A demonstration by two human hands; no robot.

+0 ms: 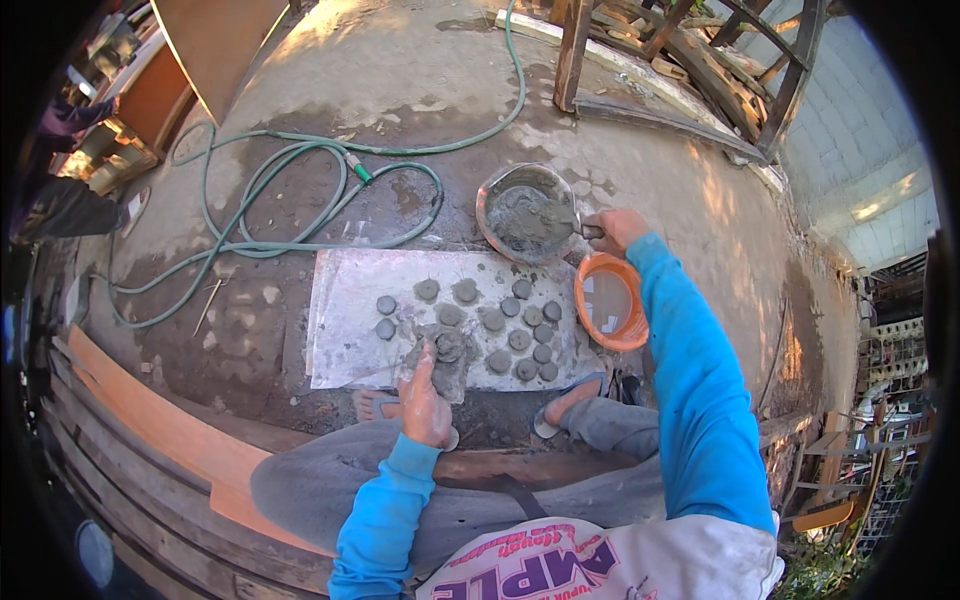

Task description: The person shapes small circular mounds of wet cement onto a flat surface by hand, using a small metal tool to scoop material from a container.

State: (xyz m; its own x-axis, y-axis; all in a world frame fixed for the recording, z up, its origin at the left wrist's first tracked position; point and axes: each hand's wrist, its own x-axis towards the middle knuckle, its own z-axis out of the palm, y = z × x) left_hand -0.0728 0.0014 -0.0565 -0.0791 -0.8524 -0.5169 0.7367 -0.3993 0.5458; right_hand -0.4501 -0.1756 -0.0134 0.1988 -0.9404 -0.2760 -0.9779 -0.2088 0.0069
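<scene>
Sheet (340, 335): bare strip left, tub (623, 338) crowding right edge. Left hand (427, 410) grips a flat piece (453, 384) mid-frame, mortar lump (449, 346) on it, underside hidden from me. Right hand (618, 231) clamps a tool (591, 231) at bucket (497, 184), upper centre; tip lost in mix (537, 222). Bystander (68, 212) cut off, upper left.
</scene>
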